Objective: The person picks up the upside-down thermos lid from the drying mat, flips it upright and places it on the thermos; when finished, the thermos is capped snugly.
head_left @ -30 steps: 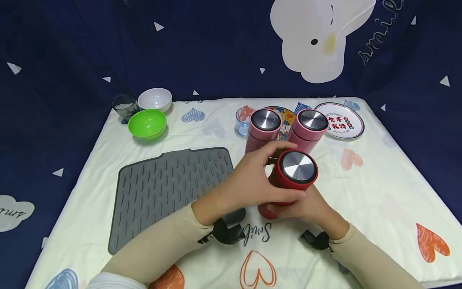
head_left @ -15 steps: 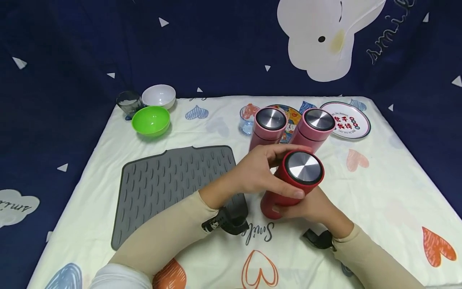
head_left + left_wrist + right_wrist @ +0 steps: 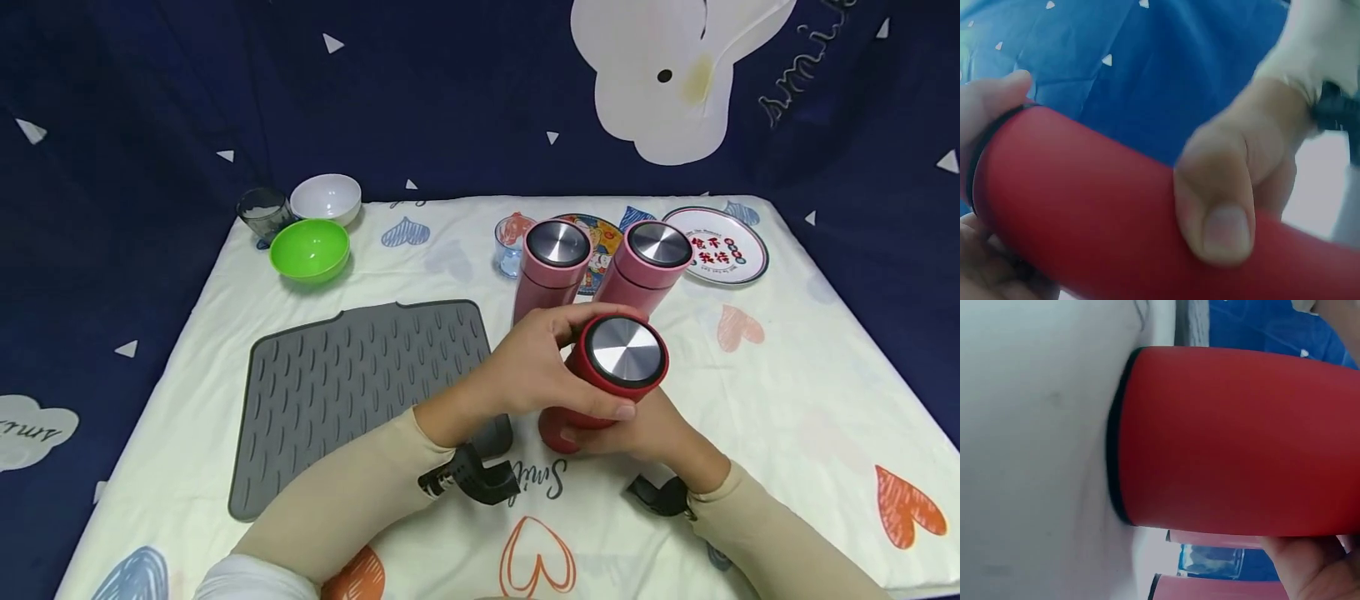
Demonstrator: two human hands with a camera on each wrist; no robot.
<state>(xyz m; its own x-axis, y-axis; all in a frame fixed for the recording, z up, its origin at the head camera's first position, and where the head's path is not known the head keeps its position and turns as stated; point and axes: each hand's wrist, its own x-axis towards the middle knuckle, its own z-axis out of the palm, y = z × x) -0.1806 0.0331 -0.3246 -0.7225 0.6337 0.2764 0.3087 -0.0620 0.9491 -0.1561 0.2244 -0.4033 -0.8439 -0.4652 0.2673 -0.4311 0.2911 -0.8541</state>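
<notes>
At frame centre, the left hand [image 3: 536,362] grips the red flask's [image 3: 600,383] cap end while the right hand [image 3: 637,429] clasps its body; likely unscrewing, which next calls for a firm twist.

A red flask [image 3: 1235,437] stands on pale cloth [image 3: 1029,456], pink flasks [image 3: 1216,539] behind.

From my feed: grey ridged mat [image 3: 360,392] at left, green bowl [image 3: 309,248] and white bowl [image 3: 326,198] far back, two pink flasks [image 3: 553,267], probably a small glass [image 3: 510,247] beside them.
</notes>
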